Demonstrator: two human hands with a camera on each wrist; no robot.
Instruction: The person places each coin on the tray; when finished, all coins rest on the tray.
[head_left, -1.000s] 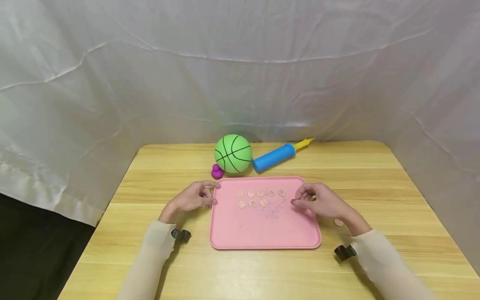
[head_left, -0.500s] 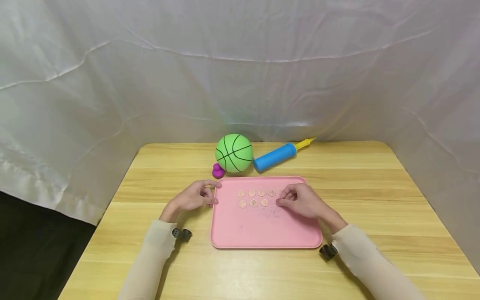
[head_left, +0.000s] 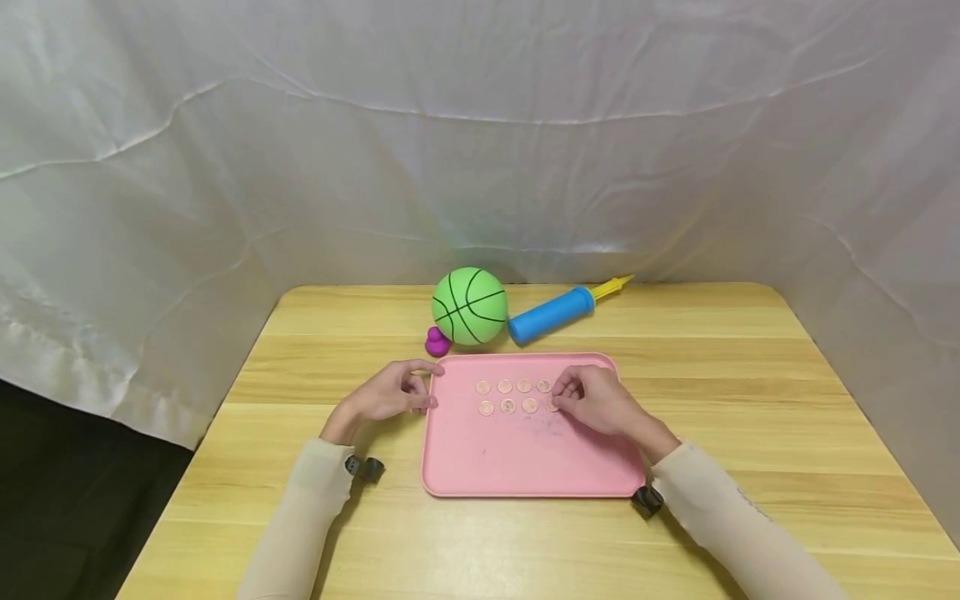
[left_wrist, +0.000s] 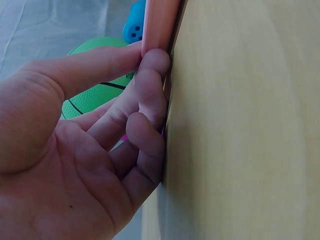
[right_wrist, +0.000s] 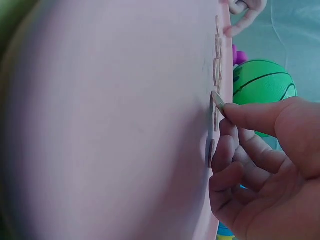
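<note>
My left hand (head_left: 382, 393) grips the left rim of a pink tray (head_left: 480, 475), thumb on the rim and fingers against its outer side in the left wrist view. Over the tray's right half, my right hand (head_left: 600, 400) pinches a copper-coloured coin (right_wrist: 218, 104) between thumb and forefinger. This coin stands tilted at the tray surface, at the right end of the nearer row. Several similar coins lie flat in two rows, among them a far-row coin (head_left: 483, 387) and a near-row coin (head_left: 486, 407). The right hand hides the far row's right end in the head view.
Behind the tray stand a green ball (head_left: 469, 306) with black lines, a small purple toy (head_left: 437, 342) and a blue hand pump (head_left: 551, 315) with a yellow end. All rest on a wooden table (head_left: 360, 542). A pale curtain (head_left: 480, 167) hangs behind.
My right hand has moved left over the tray with the coin and lowered it beside the nearer row. The left hand stays at the rim. The loose coin right of the tray is now hidden.
</note>
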